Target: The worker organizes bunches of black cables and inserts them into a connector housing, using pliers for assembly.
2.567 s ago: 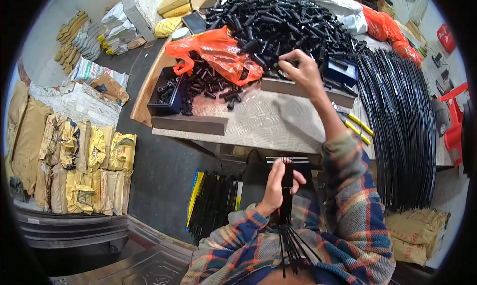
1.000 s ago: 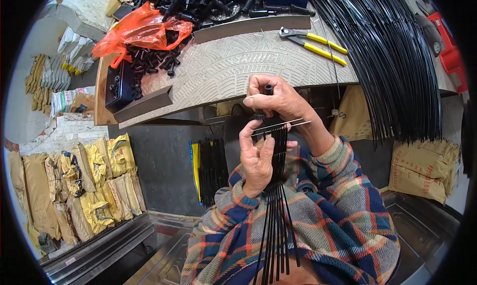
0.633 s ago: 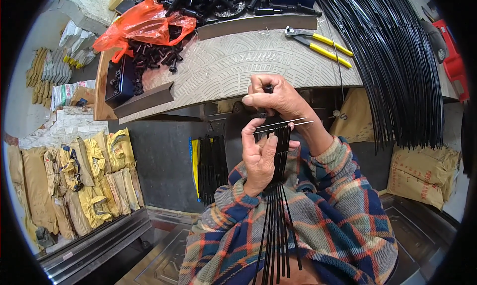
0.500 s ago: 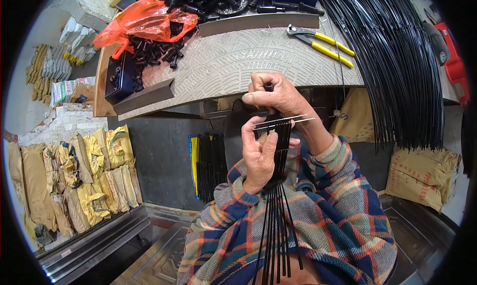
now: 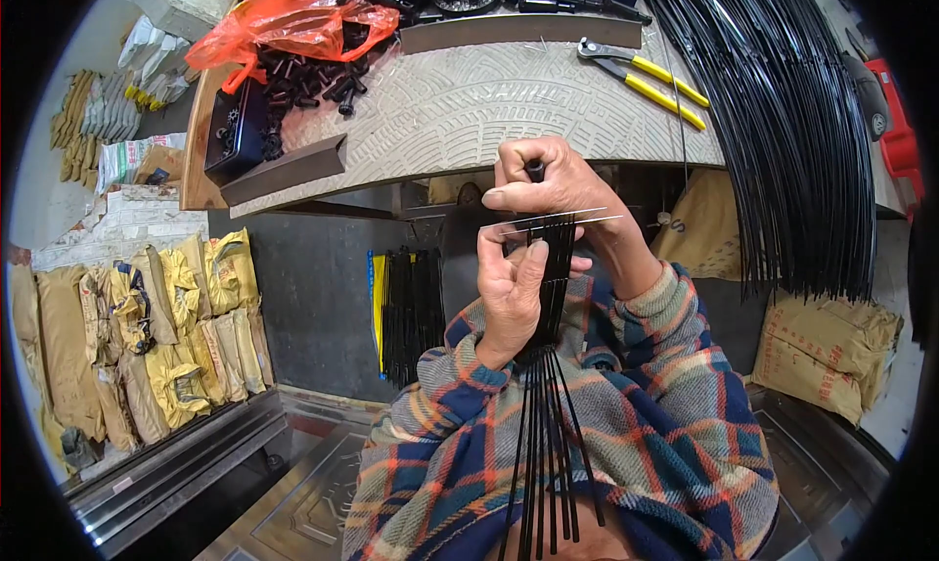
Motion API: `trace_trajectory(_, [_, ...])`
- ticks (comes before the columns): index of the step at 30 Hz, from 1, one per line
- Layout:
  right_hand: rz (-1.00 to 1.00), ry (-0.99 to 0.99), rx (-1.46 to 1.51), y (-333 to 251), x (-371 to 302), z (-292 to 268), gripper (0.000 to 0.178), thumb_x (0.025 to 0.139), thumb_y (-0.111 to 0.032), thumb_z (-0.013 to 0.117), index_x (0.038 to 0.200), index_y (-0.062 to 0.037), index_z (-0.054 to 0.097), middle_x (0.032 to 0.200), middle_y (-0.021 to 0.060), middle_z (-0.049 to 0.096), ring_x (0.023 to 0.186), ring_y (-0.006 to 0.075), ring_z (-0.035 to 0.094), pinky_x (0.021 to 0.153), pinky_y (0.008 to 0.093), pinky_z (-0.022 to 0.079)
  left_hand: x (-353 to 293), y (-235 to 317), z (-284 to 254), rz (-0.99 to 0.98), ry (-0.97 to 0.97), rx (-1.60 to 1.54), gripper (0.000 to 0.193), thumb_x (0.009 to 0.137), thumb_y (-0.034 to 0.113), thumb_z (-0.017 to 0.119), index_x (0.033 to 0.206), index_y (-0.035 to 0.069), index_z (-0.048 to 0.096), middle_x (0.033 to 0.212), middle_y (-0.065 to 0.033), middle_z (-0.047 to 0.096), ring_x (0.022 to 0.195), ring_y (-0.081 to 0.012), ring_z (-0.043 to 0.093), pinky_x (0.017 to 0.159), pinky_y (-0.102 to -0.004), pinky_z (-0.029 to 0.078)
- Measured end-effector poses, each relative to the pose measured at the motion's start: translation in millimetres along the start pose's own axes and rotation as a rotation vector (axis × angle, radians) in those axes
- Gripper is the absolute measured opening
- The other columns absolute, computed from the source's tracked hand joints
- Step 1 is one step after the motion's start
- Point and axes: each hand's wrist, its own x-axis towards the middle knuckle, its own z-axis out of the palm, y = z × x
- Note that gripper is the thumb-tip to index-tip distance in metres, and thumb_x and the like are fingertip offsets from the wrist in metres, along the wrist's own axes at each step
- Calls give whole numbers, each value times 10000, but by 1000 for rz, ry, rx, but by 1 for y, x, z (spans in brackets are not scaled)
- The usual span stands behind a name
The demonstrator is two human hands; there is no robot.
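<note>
In the middle, my left hand (image 5: 509, 307) closes its thumb and fingers around a bundle of thin black ribs (image 5: 556, 302), which fan out downward over the plaid shirt. Two thin pale wires (image 5: 599, 212) cross the top of the bundle. Just above, my right hand (image 5: 556, 184) is curled in a fist around a black plastic tube (image 5: 535, 171), whose round hollow end shows between the fingers. Its lower part is hidden by the hand. Both hands are close together in front of the table's near edge.
On the patterned table (image 5: 469, 116) lie yellow-handled pliers (image 5: 650, 87), an orange plastic bag (image 5: 303, 23) and a heap of black plastic parts (image 5: 303, 82). Long black rods (image 5: 792, 140) hang over the right edge. Metal strips (image 5: 518, 33) edge the work area. Paper-wrapped bundles (image 5: 147, 336) stand at left.
The view has shifted slightly. My hands stay nearly in place, with the right fist a little lower over the left fingertips; the dark piece below it is less visible.
</note>
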Motion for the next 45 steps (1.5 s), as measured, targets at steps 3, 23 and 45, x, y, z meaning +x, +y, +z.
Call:
trace_trajectory(3, [1, -15, 19, -6, 0, 2, 407, 688, -121, 738, 547, -83, 358, 539, -56, 411, 539, 29, 370, 479, 214, 307, -2, 4, 2, 7, 2, 38, 281, 933, 148, 437, 1120, 28, 264, 1028, -260, 572, 791, -264, 652, 657, -303, 564])
trace_trajectory(23, [-208, 257, 347, 6, -48, 9, 425, 871, -366, 550, 997, 40, 564, 715, 0, 533, 492, 26, 379, 455, 163, 317, -6, 16, -10, 118, 178, -48, 286, 896, 5, 459, 1150, 6, 326, 967, -189, 602, 826, -242, 640, 724, -308, 549])
trace_trajectory(45, [13, 193, 195, 8, -57, 40, 86, 698, 0, 693, 756, 42, 646, 760, 51, 569, 766, 107, 507, 666, 251, 401, -1, 48, -43, -60, 62, -96, 287, 792, -43, 614, 1040, 11, 481, 964, -30, 554, 908, -86, 532, 825, -232, 426])
